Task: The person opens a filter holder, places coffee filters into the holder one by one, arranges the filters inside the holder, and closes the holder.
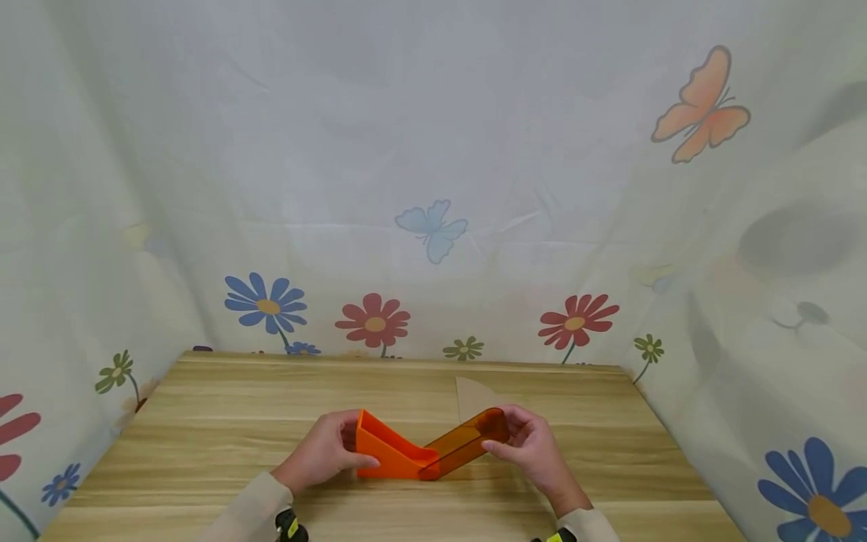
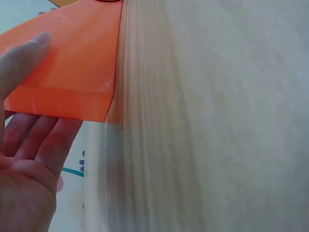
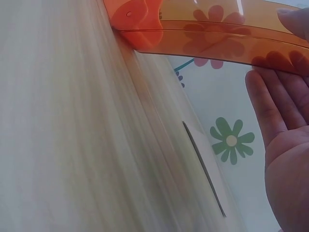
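Observation:
An orange case (image 1: 389, 455) with a hinged see-through amber lid (image 1: 463, 446) stands on the wooden table, its lid swung up to the right. My left hand (image 1: 328, 452) grips the case's left end, thumb on the near face, fingers behind. In the left wrist view the thumb lies on the orange side (image 2: 82, 58), the left hand's (image 2: 29, 169) fingers under its end edge. My right hand (image 1: 535, 452) pinches the lid's raised outer end. The right wrist view shows the amber lid (image 3: 207, 36) between thumb and fingers of the right hand (image 3: 289, 145), the hinge at its left end.
A flat tan piece (image 1: 472, 397) lies on the wooden table (image 1: 271, 391) behind the lid; its thin edge (image 3: 205, 169) also shows in the right wrist view. A curtain (image 1: 339, 150) printed with flowers and butterflies hangs behind the table and along both sides.

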Tool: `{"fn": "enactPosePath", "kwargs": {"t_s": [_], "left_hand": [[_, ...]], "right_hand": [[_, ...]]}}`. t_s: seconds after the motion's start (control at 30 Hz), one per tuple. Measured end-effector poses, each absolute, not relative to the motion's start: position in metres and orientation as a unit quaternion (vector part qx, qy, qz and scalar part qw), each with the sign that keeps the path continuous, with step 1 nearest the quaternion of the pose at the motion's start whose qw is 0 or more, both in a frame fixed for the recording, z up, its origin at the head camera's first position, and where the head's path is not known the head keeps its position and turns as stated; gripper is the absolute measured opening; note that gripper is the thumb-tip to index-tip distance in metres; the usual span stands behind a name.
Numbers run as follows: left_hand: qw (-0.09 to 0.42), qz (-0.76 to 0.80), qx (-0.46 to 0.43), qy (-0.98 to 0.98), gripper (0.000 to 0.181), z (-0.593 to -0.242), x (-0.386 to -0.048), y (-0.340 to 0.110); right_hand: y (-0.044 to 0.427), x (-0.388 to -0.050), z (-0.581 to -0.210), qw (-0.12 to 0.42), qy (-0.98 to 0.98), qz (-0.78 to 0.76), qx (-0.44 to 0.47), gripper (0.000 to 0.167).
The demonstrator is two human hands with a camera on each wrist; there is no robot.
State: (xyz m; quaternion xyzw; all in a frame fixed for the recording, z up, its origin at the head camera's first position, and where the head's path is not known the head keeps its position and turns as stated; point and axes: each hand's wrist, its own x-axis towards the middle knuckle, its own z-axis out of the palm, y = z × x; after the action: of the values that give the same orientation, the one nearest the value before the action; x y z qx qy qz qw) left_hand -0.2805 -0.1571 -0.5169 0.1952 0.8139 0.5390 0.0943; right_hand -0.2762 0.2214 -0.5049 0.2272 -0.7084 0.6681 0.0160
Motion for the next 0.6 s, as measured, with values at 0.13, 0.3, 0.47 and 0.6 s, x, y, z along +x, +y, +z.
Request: {"fn": "enactPosePath", "kwargs": {"t_s": [0.13,0.3,0.47,0.6], "left_hand": [[0.094,0.539,0.195,0.814,0.054,-0.517,-0.28,-0.157],[0.095,0.54,0.193,0.814,0.054,-0.516,-0.278,-0.158],[0.094,0.537,0.196,0.815,0.055,-0.515,-0.278,-0.158],[0.093,0.533,0.197,0.817,0.055,-0.515,-0.279,-0.158]], "right_hand": [[0.221,-0.275,-0.504,0.016,-0.706,0.667,0.235,0.046],[0.221,-0.274,-0.502,0.01,-0.709,0.664,0.238,0.046],[0.222,-0.275,-0.497,0.0,-0.727,0.646,0.231,0.045],[0.227,-0.277,-0.492,0.002,-0.741,0.629,0.234,0.038]]}}
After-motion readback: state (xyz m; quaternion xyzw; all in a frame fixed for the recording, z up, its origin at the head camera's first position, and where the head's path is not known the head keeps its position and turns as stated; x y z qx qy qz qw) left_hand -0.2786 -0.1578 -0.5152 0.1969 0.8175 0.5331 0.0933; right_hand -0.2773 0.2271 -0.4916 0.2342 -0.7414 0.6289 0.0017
